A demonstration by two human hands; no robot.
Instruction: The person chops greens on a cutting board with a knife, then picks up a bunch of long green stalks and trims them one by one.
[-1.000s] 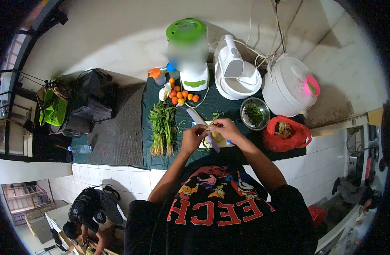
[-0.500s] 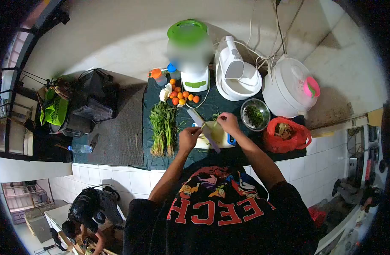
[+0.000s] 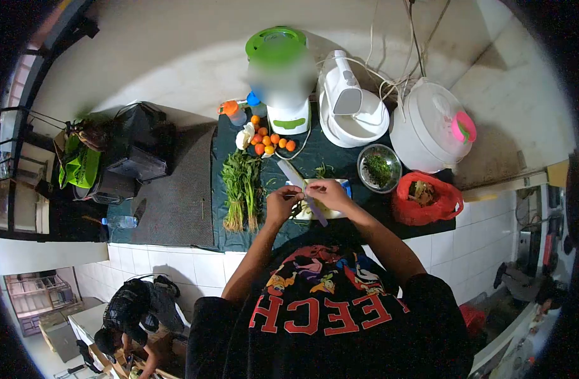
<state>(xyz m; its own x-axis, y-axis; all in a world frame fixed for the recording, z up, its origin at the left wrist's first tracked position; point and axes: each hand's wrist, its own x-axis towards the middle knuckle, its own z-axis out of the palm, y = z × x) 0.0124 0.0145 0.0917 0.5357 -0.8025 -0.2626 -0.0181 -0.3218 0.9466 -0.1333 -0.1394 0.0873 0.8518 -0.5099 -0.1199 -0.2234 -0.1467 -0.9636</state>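
Note:
Over the left part of the white cutting board (image 3: 337, 213), my left hand (image 3: 283, 204) has its fingers pinched together; what they hold is too small to name. Close beside it, my right hand (image 3: 327, 194) is also pinched, its fingertips nearly meeting those of the left. A knife (image 3: 316, 211) lies slanted across the board beneath my fingers. Bits of cut greens (image 3: 324, 170) lie just behind the board. To the left, a bundle of leafy greens with roots (image 3: 241, 189) rests on the dark green cloth.
Tomatoes (image 3: 267, 140), a blender (image 3: 288, 117), a white mixer with bowl (image 3: 352, 129), a metal bowl of chopped greens (image 3: 379, 169), a red plastic bag (image 3: 422, 211) and a white lidded tub (image 3: 422, 132) surround the board. Another person (image 3: 128, 309) bends down at lower left.
My right hand has moved left and toward me, from the board's right side to my left hand. My left hand has barely moved.

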